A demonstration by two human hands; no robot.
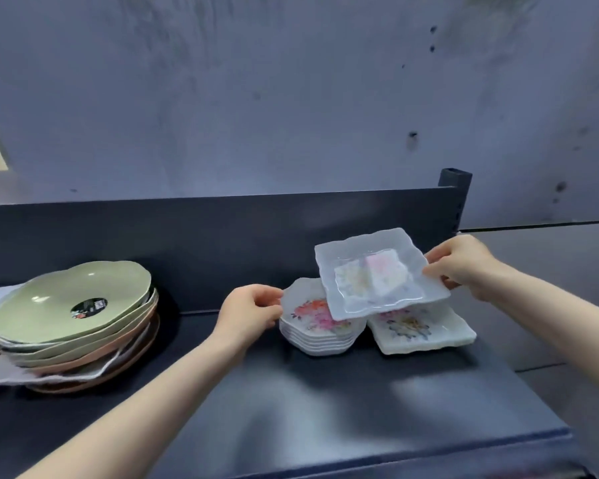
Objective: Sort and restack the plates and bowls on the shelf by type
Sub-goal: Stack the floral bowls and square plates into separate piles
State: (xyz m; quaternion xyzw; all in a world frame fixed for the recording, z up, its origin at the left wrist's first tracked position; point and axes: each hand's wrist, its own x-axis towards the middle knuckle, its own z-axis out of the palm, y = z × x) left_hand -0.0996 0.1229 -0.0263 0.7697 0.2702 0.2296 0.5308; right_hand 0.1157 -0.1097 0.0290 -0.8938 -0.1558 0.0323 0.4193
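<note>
Pinching square plate (381,274) by its edge, right hand (464,264) risks tilt and slip; left hand (253,311) grips bowl stack (320,328), steadying.

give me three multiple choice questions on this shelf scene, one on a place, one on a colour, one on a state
1. Where is the stack of small floral bowls?
A on the floor
B on the shelf, between the big left stack and the floral square plate
C atop the big left stack

2. What colour is the big left stack's top plate?
A green
B blue
C black

3. The wavy-edged square plate is
A lying flat on the shelf
B held up by the right hand
C broken in two

Answers:
1 B, it stands mid-shelf with one on each side.
2 A, its face is pale green.
3 B, the hand pinches its edge above the other dishes.
</note>
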